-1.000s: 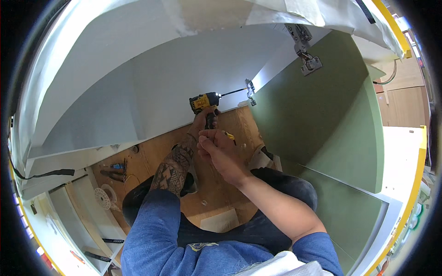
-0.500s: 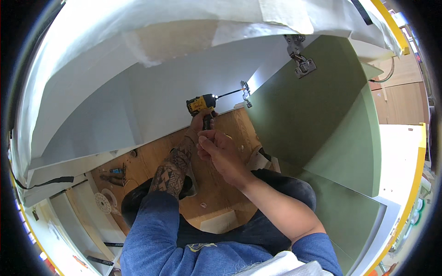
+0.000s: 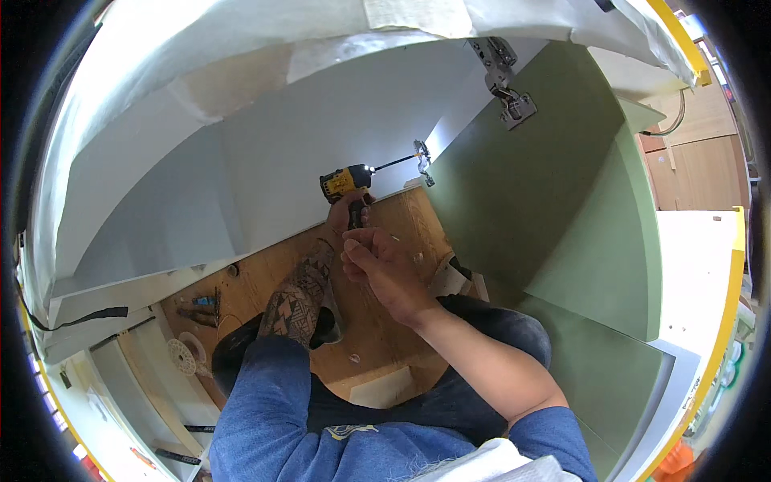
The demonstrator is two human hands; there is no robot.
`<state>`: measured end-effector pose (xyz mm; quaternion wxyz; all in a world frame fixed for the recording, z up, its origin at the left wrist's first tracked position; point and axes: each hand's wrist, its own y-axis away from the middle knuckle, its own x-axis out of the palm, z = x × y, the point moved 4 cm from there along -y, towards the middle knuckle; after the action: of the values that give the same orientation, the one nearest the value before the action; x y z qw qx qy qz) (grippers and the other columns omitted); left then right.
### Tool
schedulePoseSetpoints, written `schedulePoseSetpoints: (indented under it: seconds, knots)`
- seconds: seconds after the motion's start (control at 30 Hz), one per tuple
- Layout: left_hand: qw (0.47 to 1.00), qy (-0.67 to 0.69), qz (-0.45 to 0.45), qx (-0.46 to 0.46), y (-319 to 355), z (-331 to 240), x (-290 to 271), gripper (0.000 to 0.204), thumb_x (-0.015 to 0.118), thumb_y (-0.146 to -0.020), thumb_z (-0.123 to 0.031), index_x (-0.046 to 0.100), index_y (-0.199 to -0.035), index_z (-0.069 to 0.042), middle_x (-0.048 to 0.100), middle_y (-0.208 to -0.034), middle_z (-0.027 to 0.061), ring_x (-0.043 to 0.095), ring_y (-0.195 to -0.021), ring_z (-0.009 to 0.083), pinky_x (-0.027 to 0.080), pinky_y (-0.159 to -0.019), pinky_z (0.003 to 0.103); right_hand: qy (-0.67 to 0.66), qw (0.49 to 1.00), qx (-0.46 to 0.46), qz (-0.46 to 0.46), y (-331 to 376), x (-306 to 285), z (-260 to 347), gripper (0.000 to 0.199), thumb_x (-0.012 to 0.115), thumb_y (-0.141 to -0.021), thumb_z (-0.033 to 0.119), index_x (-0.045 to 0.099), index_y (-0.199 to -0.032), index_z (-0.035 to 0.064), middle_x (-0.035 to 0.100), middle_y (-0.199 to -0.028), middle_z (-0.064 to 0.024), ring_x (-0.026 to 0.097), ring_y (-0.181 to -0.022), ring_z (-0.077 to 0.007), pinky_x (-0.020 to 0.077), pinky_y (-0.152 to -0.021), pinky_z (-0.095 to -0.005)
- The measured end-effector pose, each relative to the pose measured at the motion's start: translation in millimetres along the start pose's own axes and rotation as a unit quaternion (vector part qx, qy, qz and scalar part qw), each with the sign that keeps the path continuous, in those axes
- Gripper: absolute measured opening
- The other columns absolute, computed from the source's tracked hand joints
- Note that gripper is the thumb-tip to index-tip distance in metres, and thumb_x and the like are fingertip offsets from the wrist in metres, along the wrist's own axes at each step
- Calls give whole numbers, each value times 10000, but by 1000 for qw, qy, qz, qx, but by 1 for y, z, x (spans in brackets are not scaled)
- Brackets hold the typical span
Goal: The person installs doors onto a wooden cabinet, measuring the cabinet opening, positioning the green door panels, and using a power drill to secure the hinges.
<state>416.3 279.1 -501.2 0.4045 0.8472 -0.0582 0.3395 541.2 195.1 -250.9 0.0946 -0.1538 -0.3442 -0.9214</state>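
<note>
A yellow-and-black cordless driver lies level in my left hand, which is wrapped round its grip. Its lit nose carries a long thin bit that reaches the lower cabinet hinge. That hinge sits where the pale cabinet panel meets the green door. My right hand is closed just below the base of the driver's grip. Its thumb and fingers are pinched together; whether something small is between them is hidden.
An upper hinge joins the door higher up. White sheeting hangs across the top. Hand tools and a white spool lie on the wooden floor at left. Drawer-like boxes stand at lower left.
My view has shifted slightly, so the hinges and driver appear a little further left. Both hands keep their grips, and the bit still reaches the lower hinge.
</note>
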Motion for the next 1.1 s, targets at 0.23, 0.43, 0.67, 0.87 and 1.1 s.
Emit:
schedulePoseSetpoints:
  seconds: [0.23,0.43,0.67,0.87,1.1]
  knots:
    - [999,-30,-37,8,5,2,19,294,659,-1000,-318,685,-1001,-25,617,-657,16,568,-501,134,515,-496,295,20,999,35,20,15,-6,5,352,618,-1104,269,576,-1348,18,660,-1104,-43,641,-997,-115,552,-885,-297]
    - [999,1,-36,-8,5,4,9,307,724,-944,-369,655,-949,-70,579,-638,5,545,-489,146,499,-489,316,22,999,20,33,24,-5,3,339,610,-1109,245,579,-1352,11,653,-1082,-32,630,-972,-104,537,-860,-279]
    - [997,-32,-65,-15,10,3,28,263,645,-1014,-326,638,-959,-69,587,-650,-21,530,-499,103,507,-511,286,23,999,14,46,31,-11,7,339,619,-1106,234,577,-1355,8,648,-1064,-31,614,-939,-94,513,-811,-272]
    - [997,-17,-62,-35,12,2,32,283,652,-1019,-341,633,-955,-65,583,-645,-19,531,-502,98,505,-505,284,6,999,22,49,33,-11,10,338,624,-1103,246,590,-1340,6,654,-1075,-31,617,-948,-95,521,-847,-272]
    - [997,-5,-71,-27,11,1,25,293,677,-1009,-336,651,-979,-47,592,-645,-17,546,-499,99,517,-497,273,31,998,23,54,29,5,6,338,635,-1096,257,596,-1330,15,651,-1074,-16,608,-941,-89,521,-854,-269]
